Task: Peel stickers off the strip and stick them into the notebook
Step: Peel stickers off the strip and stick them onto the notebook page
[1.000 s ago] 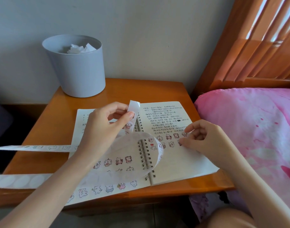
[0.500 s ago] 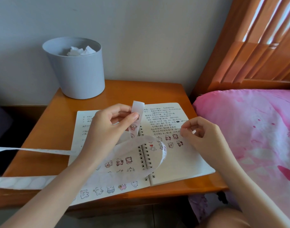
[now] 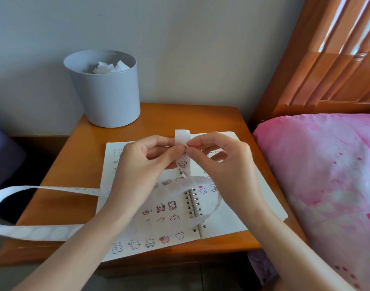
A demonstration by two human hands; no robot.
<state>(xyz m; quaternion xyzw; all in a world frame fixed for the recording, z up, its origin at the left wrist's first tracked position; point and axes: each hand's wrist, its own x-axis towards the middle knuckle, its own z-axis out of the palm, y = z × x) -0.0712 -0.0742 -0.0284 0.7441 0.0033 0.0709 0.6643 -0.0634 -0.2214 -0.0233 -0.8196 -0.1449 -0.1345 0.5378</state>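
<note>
An open spiral notebook [image 3: 232, 219] lies on the wooden nightstand, with small cartoon stickers stuck on both pages. A long white sticker strip [image 3: 183, 162] rises upright above the notebook's middle, loops over the pages and trails off to the left past the table edge. My left hand [image 3: 142, 164] pinches the upright end of the strip from the left. My right hand [image 3: 219, 162] pinches the same spot from the right, thumb and forefinger meeting at a sticker on the strip. Both hands hover above the pages.
A grey bin [image 3: 105, 89] holding crumpled white paper stands at the nightstand's [image 3: 75, 164] back left corner. A pink bedcover [image 3: 327, 185] and a wooden headboard [image 3: 327, 59] lie close on the right. A dark object sits at the far left edge.
My right hand has lifted off the right page and moved left to the upright strip end, where it now pinches. My left hand kept its hold on the strip.
</note>
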